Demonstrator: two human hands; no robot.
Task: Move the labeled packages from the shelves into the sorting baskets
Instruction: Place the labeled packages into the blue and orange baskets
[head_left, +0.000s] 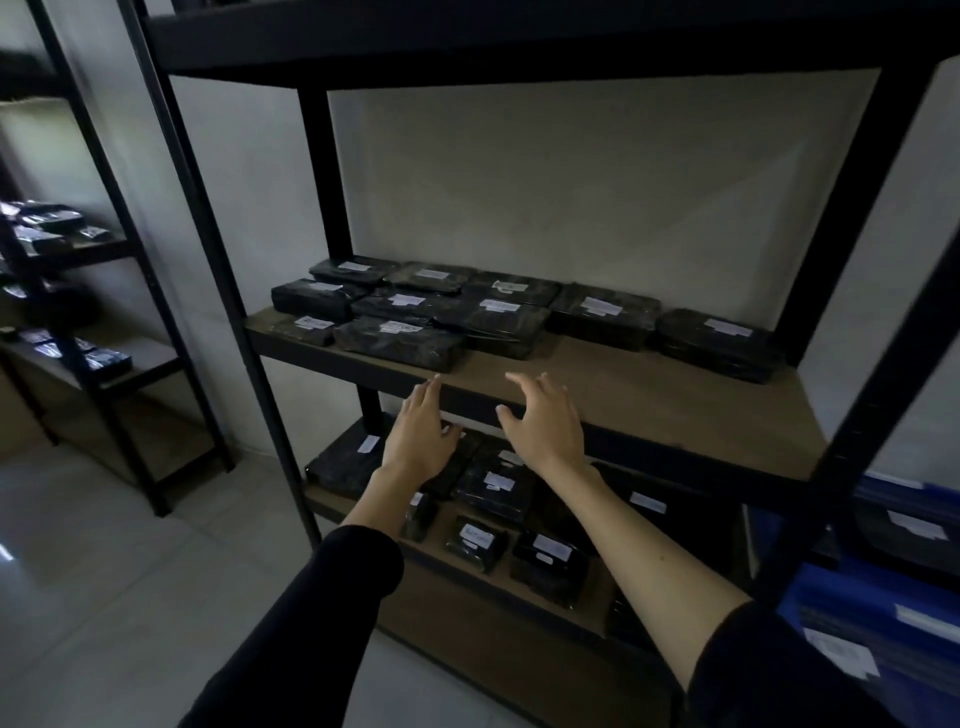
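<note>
Several black wrapped packages with white labels lie on the middle shelf (649, 410) of a black metal rack; the nearest one (397, 343) sits at the shelf's front left. More labeled packages (496, 486) lie on the lower shelf. My left hand (423, 434) is stretched out with straight fingers, its tips at the middle shelf's front edge, just below the nearest package. My right hand (545, 418) hovers beside it with fingers spread and relaxed, over the shelf's front edge. Both hands hold nothing.
A blue basket (878, 603) with labeled packages stands at the lower right, partly behind the rack's front post (852, 431). A second rack (78, 291) with more packages stands at the left. Pale floor tiles lie between them.
</note>
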